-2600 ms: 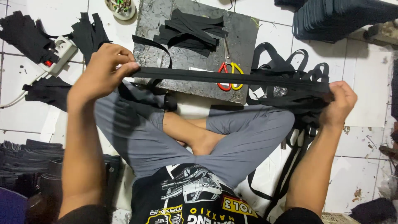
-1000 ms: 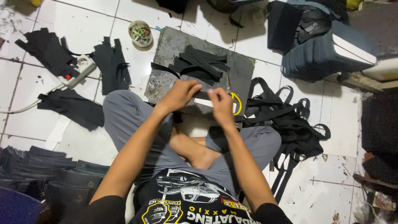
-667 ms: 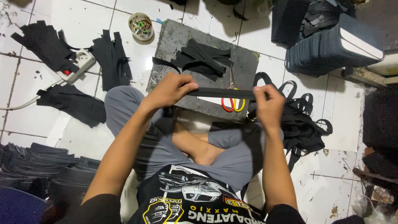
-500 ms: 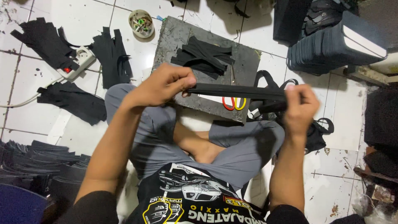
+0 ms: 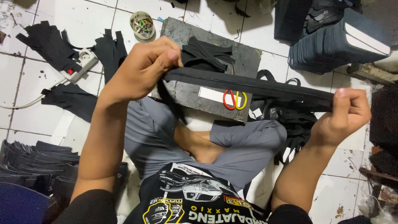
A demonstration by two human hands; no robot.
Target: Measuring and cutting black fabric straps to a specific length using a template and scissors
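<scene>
Strap [image 5: 248, 86] taut between both hands [image 5: 143, 68]

Two hands are showing: the left hand [image 5: 143, 68] at nine o'clock and the right hand [image 5: 346, 116] at three o'clock, together gripping one black strap [image 5: 248, 86]. One pair of scissors [image 5: 234, 99] is lying on one grey slab [image 5: 248, 62] (red and yellow handles). One small bowl [image 5: 142, 25] is sitting at eleven o'clock, beside one white power strip [image 5: 81, 63].
</scene>
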